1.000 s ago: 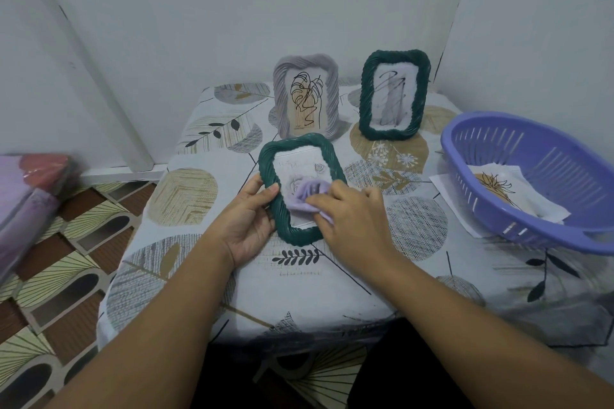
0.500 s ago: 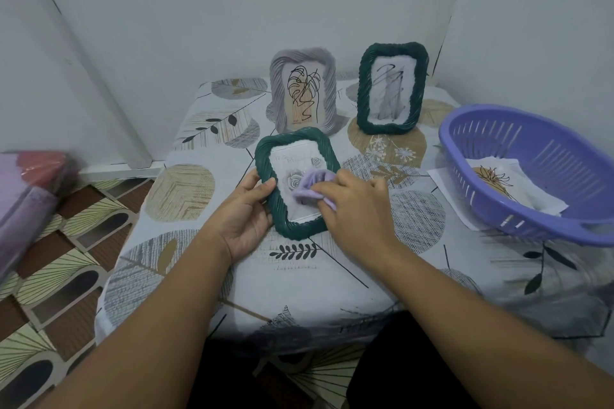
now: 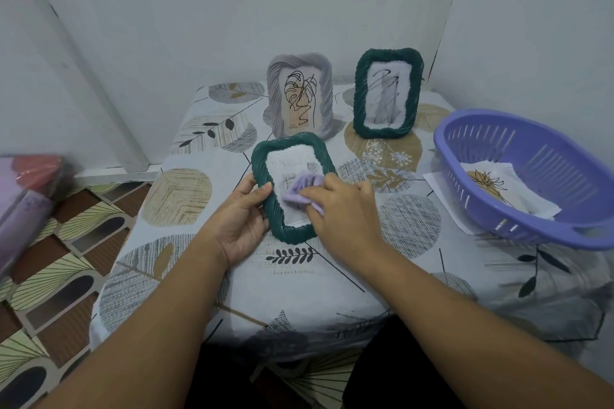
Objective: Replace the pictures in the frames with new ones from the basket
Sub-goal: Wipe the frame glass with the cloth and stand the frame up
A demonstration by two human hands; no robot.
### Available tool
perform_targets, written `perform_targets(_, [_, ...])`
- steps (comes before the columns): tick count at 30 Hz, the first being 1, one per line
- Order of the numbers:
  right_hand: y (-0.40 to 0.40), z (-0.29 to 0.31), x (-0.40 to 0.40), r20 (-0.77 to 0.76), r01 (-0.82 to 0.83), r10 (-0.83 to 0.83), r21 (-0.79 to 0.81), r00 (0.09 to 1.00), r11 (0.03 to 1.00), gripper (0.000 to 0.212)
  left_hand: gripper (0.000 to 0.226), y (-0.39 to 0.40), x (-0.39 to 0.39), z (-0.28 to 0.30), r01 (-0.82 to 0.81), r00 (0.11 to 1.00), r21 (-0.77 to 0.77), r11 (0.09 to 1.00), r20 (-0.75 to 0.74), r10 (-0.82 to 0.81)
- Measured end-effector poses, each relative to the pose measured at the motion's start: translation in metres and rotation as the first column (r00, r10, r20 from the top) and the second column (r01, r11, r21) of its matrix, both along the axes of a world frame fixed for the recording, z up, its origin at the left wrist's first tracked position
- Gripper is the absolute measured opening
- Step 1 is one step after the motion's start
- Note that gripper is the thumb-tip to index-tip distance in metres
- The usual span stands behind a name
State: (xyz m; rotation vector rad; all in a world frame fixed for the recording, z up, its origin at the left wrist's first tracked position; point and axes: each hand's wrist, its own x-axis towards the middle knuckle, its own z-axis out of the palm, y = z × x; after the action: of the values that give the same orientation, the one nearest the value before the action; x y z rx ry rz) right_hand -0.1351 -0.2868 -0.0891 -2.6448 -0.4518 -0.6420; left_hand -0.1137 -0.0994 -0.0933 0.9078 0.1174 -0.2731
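A dark green woven frame [image 3: 289, 152] lies flat on the table in front of me, holding a pale picture with a small rose. My left hand [image 3: 242, 223] grips its left edge, thumb on the rim. My right hand [image 3: 342, 213] holds a crumpled lilac cloth [image 3: 300, 189] pressed on the frame's glass. Behind stand a grey frame [image 3: 300, 99] with a leaf line drawing and a second green frame [image 3: 387, 93] with a dark sketch. At the right, the purple basket [image 3: 528, 143] contains pictures [image 3: 498, 188], the top one showing an orange flower.
The table [image 3: 332, 282] wears a leaf-patterned cloth and sits in a white-walled corner. A sheet of paper [image 3: 438, 183] pokes out from under the basket. A pink and purple bundle [image 3: 23, 196] lies at the left over a patterned floor.
My right hand has moved the lilac cloth slightly up and left across the glass. The left hand keeps its hold on the frame's edge.
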Motion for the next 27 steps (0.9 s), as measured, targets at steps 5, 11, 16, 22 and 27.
perform_targets(5, [-0.009,-0.007,-0.011,0.024,-0.039,0.041,-0.074,0.999,0.996,0.019,0.044,0.000,0.001,-0.001,0.008,1.000,0.013,1.000,0.005,-0.008])
perform_targets(11, [0.003,0.004,0.004,0.000,-0.009,0.009,-0.008,1.000,1.000,0.016,0.045,0.000,0.002,-0.001,0.002,1.000,-0.001,1.000,-0.001,-0.002])
perform_targets(16, [-0.008,-0.006,-0.008,0.024,-0.071,0.072,-0.067,0.997,0.995,0.016,0.044,0.001,0.002,-0.002,0.015,1.000,0.010,1.000,-0.001,-0.015])
perform_targets(22, [-0.010,0.005,0.007,-0.012,0.041,-0.041,0.001,0.999,0.999,0.019,0.044,0.000,0.002,-0.001,-0.007,1.000,0.027,1.000,0.002,0.007])
perform_targets(27, [-0.017,-0.007,-0.012,-0.009,-0.041,0.040,-0.059,0.999,0.997,0.023,0.043,-0.001,0.001,0.000,0.003,1.000,0.012,1.000,-0.003,-0.003])
